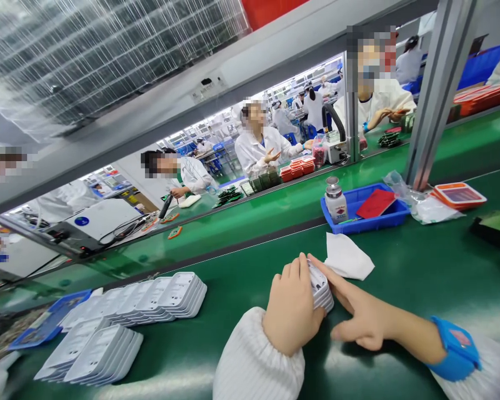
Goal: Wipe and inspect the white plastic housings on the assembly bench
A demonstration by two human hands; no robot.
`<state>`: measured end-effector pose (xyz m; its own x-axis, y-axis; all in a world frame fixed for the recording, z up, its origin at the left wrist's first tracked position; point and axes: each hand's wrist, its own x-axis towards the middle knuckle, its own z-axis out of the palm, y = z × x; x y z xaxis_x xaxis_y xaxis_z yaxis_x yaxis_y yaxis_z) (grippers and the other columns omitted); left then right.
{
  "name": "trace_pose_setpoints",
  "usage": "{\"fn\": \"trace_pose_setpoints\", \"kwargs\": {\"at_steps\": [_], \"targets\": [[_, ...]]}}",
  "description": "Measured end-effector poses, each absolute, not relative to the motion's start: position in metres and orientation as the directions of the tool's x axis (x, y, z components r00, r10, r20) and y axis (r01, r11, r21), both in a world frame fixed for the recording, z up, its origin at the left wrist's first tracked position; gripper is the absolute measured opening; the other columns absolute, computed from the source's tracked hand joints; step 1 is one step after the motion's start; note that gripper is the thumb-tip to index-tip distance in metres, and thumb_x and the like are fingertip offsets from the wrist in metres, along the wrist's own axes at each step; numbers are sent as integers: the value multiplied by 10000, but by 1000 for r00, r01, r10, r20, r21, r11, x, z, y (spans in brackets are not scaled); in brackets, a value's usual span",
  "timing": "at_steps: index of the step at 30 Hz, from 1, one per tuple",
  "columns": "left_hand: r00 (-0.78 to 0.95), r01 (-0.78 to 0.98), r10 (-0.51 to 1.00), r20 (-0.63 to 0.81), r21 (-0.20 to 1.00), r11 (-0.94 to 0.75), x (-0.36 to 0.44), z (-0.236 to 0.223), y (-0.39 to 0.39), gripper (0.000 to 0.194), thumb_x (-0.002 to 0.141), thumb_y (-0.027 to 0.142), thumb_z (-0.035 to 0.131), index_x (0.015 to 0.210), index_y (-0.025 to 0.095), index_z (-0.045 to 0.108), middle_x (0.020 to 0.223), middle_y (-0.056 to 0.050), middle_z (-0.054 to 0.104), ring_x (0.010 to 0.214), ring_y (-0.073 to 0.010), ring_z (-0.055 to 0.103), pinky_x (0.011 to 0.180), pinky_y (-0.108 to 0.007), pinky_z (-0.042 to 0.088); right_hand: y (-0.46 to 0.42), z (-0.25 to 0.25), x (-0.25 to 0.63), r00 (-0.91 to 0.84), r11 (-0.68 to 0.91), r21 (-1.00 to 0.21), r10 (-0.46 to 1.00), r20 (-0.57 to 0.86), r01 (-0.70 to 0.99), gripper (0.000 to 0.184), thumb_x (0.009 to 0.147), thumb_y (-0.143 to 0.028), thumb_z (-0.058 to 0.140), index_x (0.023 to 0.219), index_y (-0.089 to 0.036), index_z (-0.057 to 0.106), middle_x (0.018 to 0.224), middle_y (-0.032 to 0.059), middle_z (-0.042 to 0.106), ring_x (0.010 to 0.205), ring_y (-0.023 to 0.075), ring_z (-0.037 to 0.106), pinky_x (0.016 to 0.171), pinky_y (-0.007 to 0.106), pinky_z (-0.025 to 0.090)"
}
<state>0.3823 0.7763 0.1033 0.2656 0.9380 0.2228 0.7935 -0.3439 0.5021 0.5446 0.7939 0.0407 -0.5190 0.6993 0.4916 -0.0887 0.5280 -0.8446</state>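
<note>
My left hand (290,304) is closed around a small stack of white plastic shells (321,290) standing on the green bench mat (400,278). My right hand (360,314) presses against the stack's right side, forefinger stretched along its top, the other fingers curled. A blue wrist strap (456,349) sits on my right wrist. A white cloth (346,256) lies just behind the stack.
Rows of white plastic shells (150,300) and another pile (94,353) lie at the left beside a blue tray (45,322). A blue bin (366,208) with a bottle (335,200) and red card stands behind. Co-workers sit across the green conveyor (275,216).
</note>
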Motion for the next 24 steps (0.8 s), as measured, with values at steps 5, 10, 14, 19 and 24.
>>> {"fn": "trace_pose_setpoints", "kwargs": {"at_steps": [5, 10, 14, 19, 24], "targets": [[333, 908, 943, 29, 260, -328, 377, 109, 774, 849, 637, 235, 670, 1394, 79, 317, 1382, -200, 417, 1227, -368, 397, 975, -505, 365, 801, 64, 554, -553, 251, -879, 698, 455, -406, 769, 858, -590, 487, 1477, -262, 170, 1488, 94, 284, 1379, 244, 214, 1131, 446, 151], [354, 892, 934, 44, 284, -351, 365, 104, 774, 902, 666, 298, 678, 1424, 75, 243, 1352, -182, 422, 1220, -313, 402, 1014, -458, 369, 815, 37, 550, -546, 150, -988, 826, 138, -24, 1141, 662, -584, 714, 1490, -214, 22, 1501, 170, 204, 1366, 327, 218, 1099, 525, 214], [323, 854, 943, 85, 403, -329, 350, 97, 770, 944, 650, 261, 705, 1435, 120, 200, 1345, -168, 409, 1230, -297, 401, 1032, -447, 364, 818, 19, 534, -594, 326, -855, 804, 25, 404, 1316, 358, -288, 880, 1459, -87, 188, 1467, 260, 199, 1327, 453, 200, 1061, 582, 239], [274, 771, 940, 202, 538, -340, 328, 81, 760, 940, 654, 272, 734, 1414, 201, 186, 1343, -145, 388, 1239, -303, 402, 1034, -484, 352, 809, 23, 522, -632, 369, -889, 765, 124, 273, 870, 523, -129, 758, 1316, -200, 408, 1046, 89, 602, 903, 296, 614, 783, 419, 510], [192, 610, 924, 331, 697, -377, 314, 45, 750, 909, 670, 341, 760, 1377, 299, 191, 1379, -110, 343, 1249, -296, 411, 1033, -492, 352, 798, 25, 529, -544, 466, -860, 786, 294, 208, 846, 588, -86, 678, 1353, -186, 333, 1211, 144, 516, 1019, 292, 581, 867, 410, 487]]}}
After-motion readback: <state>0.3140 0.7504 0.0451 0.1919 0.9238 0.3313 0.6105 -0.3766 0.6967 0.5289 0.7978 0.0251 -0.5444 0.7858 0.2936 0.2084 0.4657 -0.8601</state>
